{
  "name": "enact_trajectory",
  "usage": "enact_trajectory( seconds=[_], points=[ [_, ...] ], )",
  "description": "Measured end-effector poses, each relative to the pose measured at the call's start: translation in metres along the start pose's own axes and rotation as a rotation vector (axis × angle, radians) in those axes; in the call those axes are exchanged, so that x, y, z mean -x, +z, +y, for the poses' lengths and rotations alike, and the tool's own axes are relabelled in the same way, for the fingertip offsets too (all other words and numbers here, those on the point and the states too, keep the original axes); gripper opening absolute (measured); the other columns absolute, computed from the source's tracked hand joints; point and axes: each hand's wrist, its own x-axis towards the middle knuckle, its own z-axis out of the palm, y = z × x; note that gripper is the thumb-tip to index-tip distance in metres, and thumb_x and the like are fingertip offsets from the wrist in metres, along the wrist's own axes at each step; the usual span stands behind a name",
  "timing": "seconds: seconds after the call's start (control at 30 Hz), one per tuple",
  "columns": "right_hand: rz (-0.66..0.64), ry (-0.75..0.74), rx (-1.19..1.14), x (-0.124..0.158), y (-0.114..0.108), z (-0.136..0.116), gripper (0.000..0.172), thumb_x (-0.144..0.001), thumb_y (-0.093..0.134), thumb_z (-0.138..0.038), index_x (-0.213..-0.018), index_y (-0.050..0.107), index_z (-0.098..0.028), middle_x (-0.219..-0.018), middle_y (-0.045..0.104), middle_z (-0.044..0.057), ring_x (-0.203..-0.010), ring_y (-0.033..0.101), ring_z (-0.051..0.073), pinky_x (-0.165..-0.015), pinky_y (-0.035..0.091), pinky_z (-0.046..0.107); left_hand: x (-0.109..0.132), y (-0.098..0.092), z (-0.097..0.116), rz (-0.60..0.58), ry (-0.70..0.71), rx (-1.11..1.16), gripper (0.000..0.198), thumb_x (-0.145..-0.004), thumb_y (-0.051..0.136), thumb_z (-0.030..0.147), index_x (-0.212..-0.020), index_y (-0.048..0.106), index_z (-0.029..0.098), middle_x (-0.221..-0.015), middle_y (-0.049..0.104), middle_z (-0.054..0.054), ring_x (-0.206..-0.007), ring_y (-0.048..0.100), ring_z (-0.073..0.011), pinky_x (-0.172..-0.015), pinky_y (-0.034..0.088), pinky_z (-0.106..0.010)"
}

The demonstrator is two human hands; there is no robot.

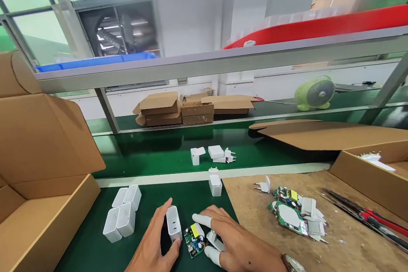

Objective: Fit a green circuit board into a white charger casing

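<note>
My left hand [153,244] grips a white charger shell [174,223] that stands upright on the green mat, thumb on one side. My right hand [231,242], with white finger cots on several fingertips, rests on a green circuit board [194,240] lying right of the shell and touches a small white part [214,239]. Several empty white shells [123,212] stand grouped to the left. Another white shell [215,185] stands farther back.
An open cardboard box [38,204] is at the left. A brown board [318,242] at the right holds more circuit boards [288,212], a plug piece [264,186] and red-handled pliers [366,216]. White charger parts [215,154] lie on the belt. A green fan [315,93] stands behind.
</note>
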Motion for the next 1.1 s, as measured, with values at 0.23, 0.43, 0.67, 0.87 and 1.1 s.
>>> enact_trajectory(
  seconds=[0.23,0.43,0.67,0.87,1.1],
  points=[
    [0.098,-0.020,0.066,-0.004,0.010,0.006,0.045,-0.065,0.064,-0.010,-0.109,0.066,-0.017,-0.112,0.064,0.009,-0.106,0.058,0.029,-0.104,0.048,0.050,-0.004,0.004,0.006,0.100,0.024,0.085,0.076,-0.101,0.060,0.043,-0.167,0.024,0.031,-0.161,0.049,-0.013,-0.150,0.049,-0.0313,-0.125,0.043,-0.052],
    [0.305,-0.108,0.042,-0.005,0.008,0.013,0.054,-0.071,0.059,-0.007,-0.124,0.060,-0.019,-0.123,0.060,0.011,-0.113,0.059,0.028,-0.098,0.055,0.044,-0.006,-0.001,0.003,0.028,-0.006,0.139,0.084,-0.099,0.063,0.042,-0.169,0.018,0.031,-0.168,0.042,-0.014,-0.156,0.042,-0.0346,-0.129,0.036,-0.059],
    [0.531,-0.174,0.046,0.005,-0.003,-0.008,0.063,-0.081,0.057,-0.005,-0.141,0.053,-0.025,-0.134,0.057,0.011,-0.122,0.061,0.026,-0.098,0.058,0.040,-0.004,0.004,0.002,0.031,-0.018,0.160,0.091,-0.095,0.067,0.036,-0.170,0.017,0.029,-0.166,0.044,-0.015,-0.154,0.043,-0.0354,-0.129,0.033,-0.061],
    [0.522,-0.133,-0.006,0.007,0.013,-0.014,0.058,-0.089,0.057,-0.012,-0.146,0.049,-0.025,-0.140,0.063,0.011,-0.106,0.073,0.021,-0.088,0.064,0.030,-0.006,0.007,0.008,0.048,-0.099,0.133,0.090,-0.093,0.070,0.031,-0.169,0.022,0.027,-0.159,0.053,-0.014,-0.147,0.053,-0.0345,-0.125,0.041,-0.058],
    [0.575,-0.334,0.308,0.013,0.023,-0.012,0.077,-0.089,0.054,-0.007,-0.161,0.032,-0.020,-0.146,0.063,0.018,-0.132,0.064,0.031,-0.110,0.058,0.044,-0.003,0.005,0.012,0.105,0.195,0.046,0.077,-0.101,0.059,0.022,-0.168,0.021,0.031,-0.153,0.056,-0.016,-0.139,0.057,-0.0332,-0.119,0.049,-0.057]
  ],
)
